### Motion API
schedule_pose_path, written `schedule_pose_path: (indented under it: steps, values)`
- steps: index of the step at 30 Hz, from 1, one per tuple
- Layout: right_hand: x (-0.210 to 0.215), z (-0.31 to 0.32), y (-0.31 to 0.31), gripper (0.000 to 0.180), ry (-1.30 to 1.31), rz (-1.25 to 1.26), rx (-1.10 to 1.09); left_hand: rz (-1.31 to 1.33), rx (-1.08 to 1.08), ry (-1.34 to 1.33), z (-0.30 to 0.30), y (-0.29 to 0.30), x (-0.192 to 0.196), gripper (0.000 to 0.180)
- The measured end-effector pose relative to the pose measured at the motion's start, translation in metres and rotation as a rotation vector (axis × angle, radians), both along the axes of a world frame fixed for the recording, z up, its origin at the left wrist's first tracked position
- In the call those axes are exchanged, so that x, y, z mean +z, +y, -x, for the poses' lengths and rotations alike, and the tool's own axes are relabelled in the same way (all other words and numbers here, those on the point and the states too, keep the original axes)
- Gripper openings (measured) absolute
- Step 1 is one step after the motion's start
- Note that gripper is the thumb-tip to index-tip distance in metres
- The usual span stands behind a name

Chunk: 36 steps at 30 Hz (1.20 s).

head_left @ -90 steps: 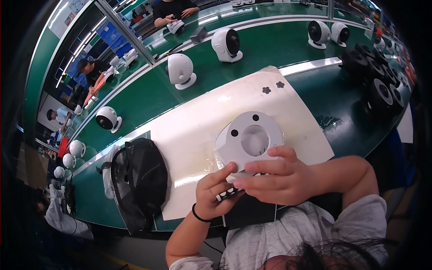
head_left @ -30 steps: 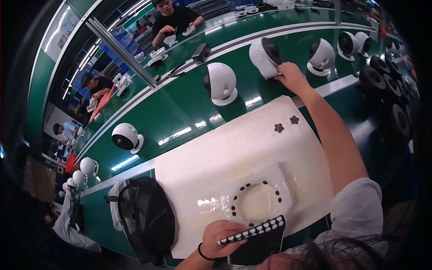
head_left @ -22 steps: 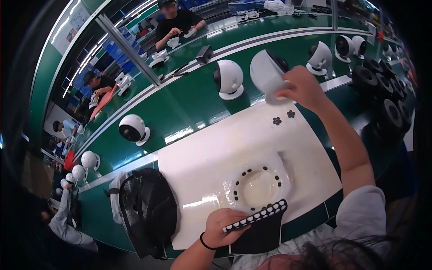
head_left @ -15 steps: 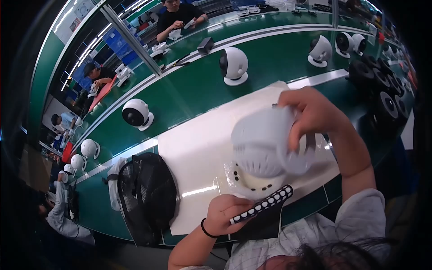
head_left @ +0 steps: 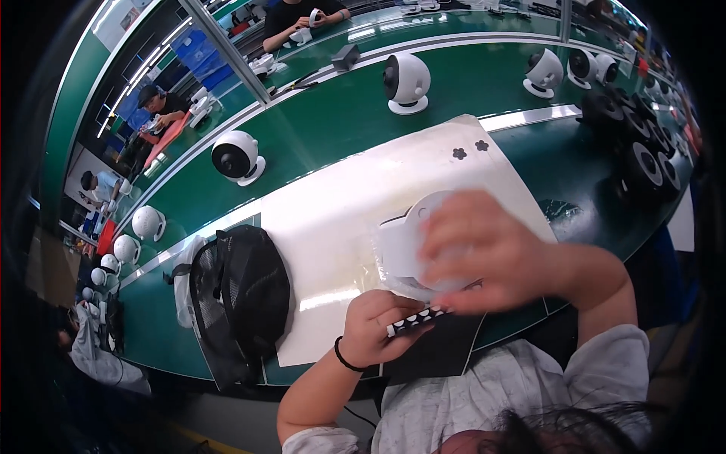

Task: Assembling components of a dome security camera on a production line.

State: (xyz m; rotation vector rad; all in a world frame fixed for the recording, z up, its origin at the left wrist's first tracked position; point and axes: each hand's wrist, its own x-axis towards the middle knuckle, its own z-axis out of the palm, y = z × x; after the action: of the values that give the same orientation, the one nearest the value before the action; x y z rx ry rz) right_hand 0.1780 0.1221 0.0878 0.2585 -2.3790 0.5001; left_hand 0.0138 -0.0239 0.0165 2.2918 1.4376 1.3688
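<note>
My left hand (head_left: pixel 372 327) is closed around a black sheet with rows of white round dots (head_left: pixel 412 324) near the front of the work mat. Just beyond it a white, rounded fan-like device (head_left: pixel 401 250) rests on the mat, its flat pale face and round end turned up. Clear plastic film shows at its left side. Over the device's right part is my right hand (head_left: pixel 491 253), smeared by motion, with fingertips close to the far end of the dotted sheet. Whether those fingers hold anything cannot be made out. Two black flower-shaped pieces (head_left: pixel 470 149) lie at the mat's far right.
The white mat (head_left: pixel 325 219) covers the green bench. At its left sits a black mesh bag (head_left: pixel 242 295). White round-headed devices (head_left: pixel 408 82) stand along the back. Black round parts (head_left: pixel 643 163) are heaped at right. Co-workers sit beyond a metal frame.
The white device, held up and tilted by my right hand before, now rests on the mat. My right hand has let go and come down toward the dotted sheet. The view has shifted slightly.
</note>
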Motion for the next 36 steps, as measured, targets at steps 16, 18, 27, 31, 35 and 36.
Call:
schedule_pose_path:
  steps: [16,18,27,31,35,36]
  values:
    - [-0.024,-0.012,-0.045,0.018,0.172,-0.153,0.057,0.012,-0.005,-0.066,-0.009,-0.001,0.001,0.024]
    - [-0.027,-0.015,-0.048,0.02,0.163,-0.165,0.137,0.016,0.007,-0.059,-0.007,0.0,0.0,0.023]
    - [-0.034,0.001,-0.045,0.038,0.214,-0.081,0.353,0.022,-0.043,-0.083,-0.009,0.003,-0.003,0.022]
    - [-0.031,-0.005,-0.033,0.035,0.293,-0.1,0.384,0.04,0.024,-0.086,-0.012,0.009,0.001,0.021]
    - [-0.013,-0.016,0.016,0.057,0.151,0.34,-0.065,-0.026,0.062,-0.059,-0.018,0.011,0.003,0.021]
    - [-0.014,-0.015,0.03,0.06,0.161,0.396,-0.15,-0.052,0.096,-0.087,-0.021,0.011,0.002,0.02]
